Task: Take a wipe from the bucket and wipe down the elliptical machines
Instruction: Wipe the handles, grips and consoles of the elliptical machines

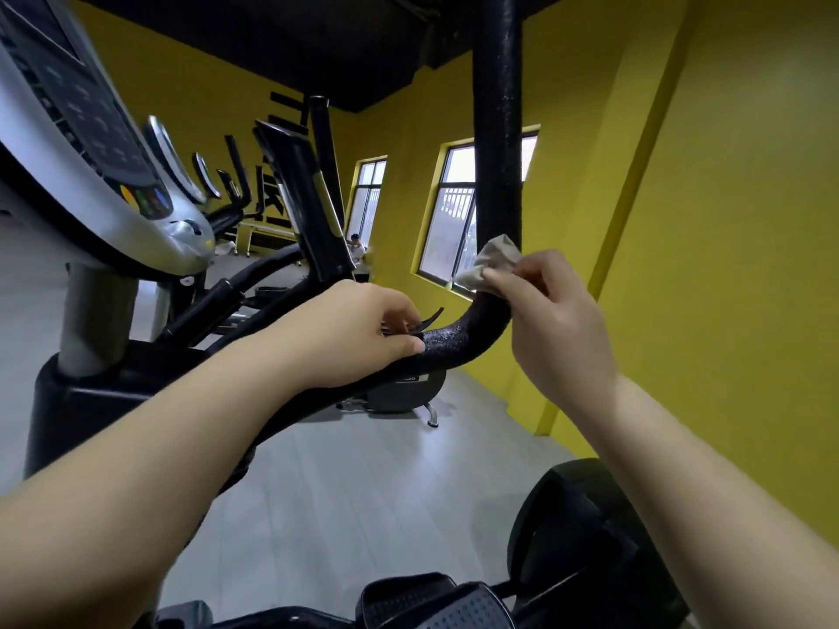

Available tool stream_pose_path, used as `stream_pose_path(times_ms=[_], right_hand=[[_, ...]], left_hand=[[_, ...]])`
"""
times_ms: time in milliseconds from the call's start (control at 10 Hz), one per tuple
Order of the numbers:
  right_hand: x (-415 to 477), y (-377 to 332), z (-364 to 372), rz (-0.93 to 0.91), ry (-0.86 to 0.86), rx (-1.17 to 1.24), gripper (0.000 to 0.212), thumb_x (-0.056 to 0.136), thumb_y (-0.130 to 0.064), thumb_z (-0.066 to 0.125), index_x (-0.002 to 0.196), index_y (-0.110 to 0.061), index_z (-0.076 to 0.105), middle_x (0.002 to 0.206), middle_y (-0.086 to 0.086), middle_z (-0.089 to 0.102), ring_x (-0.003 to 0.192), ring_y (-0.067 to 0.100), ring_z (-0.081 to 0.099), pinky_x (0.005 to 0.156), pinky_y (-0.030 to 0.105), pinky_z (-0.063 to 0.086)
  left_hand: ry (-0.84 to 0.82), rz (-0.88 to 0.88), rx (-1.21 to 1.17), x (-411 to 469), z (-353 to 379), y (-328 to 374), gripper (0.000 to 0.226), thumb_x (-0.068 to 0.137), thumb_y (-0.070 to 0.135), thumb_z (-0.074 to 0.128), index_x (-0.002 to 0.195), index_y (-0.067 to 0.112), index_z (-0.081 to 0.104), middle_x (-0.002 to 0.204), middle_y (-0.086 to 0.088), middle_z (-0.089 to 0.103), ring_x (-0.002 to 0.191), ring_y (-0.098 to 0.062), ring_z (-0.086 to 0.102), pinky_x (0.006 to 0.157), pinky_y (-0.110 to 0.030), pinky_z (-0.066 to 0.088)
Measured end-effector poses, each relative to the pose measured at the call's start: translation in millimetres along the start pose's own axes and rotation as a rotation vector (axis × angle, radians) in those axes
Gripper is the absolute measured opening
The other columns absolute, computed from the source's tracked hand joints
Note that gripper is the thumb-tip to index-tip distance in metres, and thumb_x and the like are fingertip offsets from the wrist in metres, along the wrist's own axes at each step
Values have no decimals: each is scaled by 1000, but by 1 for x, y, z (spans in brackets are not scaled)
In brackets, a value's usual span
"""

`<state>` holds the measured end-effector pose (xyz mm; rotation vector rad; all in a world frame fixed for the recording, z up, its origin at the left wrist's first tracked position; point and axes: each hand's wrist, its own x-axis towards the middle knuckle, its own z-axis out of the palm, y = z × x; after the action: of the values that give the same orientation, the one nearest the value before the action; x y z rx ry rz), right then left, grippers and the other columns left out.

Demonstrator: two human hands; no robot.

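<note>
A black foam-covered handlebar [495,183] of the elliptical rises in front of me and bends left at its lower end. My right hand [556,320] pinches a crumpled beige wipe [490,263] against the bar just above the bend. My left hand [358,331] grips the lower, horizontal part of the same bar, thumb on the foam. The machine's grey console [91,143] fills the upper left. No bucket is in view.
A foot pedal [458,606] and a black wheel housing [590,537] lie below me. More ellipticals [290,183] stand in a row beyond. Yellow walls with windows [449,220] close the right side. A person [356,249] sits far back on the grey floor [345,469].
</note>
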<state>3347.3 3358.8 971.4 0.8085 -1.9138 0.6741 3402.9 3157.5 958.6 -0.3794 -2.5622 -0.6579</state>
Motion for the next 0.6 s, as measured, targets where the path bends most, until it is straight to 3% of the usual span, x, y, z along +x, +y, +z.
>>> stream_pose_path(times_ms=[100,200,300,400,500,600], right_hand=[[-8,10,7,-66,23,-43,9,90,-45,52,85,-37,54,76,-30,58,72,-11,55,63,4,43],[-9,17,2,-124,-47,-115,11,87,-50,53,82,-41,55,77,-30,59,74,-8,56,65,8,45],[10,29,-13,-154,-66,32,36,88,-43,52,99,-13,66,77,-33,58,76,-14,55,68,5,42],[45,32,-19,-444,71,-81,23,91,-14,53,101,0,68,87,-1,59,75,1,52,66,13,42],[68,32,-19,-426,127,39,22,88,4,53,106,2,65,93,17,56,83,18,51,70,19,44],[55,44,-17,-492,89,99,23,87,8,53,108,4,62,100,15,57,92,16,52,81,11,41]], left_hand=[[-33,43,12,24,-1,24,36,89,43,60,122,28,62,108,10,67,94,-8,62,87,-28,52],[-35,39,49,37,2,34,29,87,45,61,103,21,69,95,1,70,87,-16,65,83,-41,56],[-15,8,50,41,8,40,31,85,46,64,100,20,73,92,-1,70,85,-16,65,81,-40,55],[19,-10,-15,40,10,43,31,85,48,63,104,25,74,95,5,72,87,-8,65,83,-32,55],[56,-65,-38,42,11,46,33,87,51,58,90,23,75,85,-1,72,79,-14,66,76,-36,56],[84,-104,-45,43,11,49,37,90,47,57,75,16,71,66,-7,63,56,-14,54,56,-26,44]])
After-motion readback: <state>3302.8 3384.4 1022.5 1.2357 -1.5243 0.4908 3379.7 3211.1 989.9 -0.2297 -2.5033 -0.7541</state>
